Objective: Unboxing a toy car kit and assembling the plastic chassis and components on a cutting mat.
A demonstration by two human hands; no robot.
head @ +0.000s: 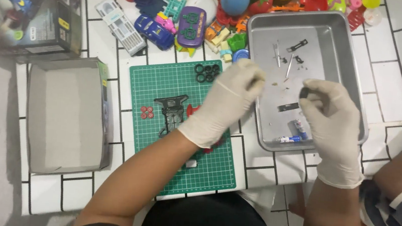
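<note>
The right hand (332, 124) pinches a small black ring (304, 93) over the metal tray (353, 80). The left hand (227, 101), fingers curled and empty, hovers beside it, above the green mat (164, 81).

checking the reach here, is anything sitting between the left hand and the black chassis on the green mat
Nothing visible does. The left hand hovers just right of the black chassis on the green mat. The red wheels lie on the chassis's far side and the black tyres further up the mat, both off that path.
</note>
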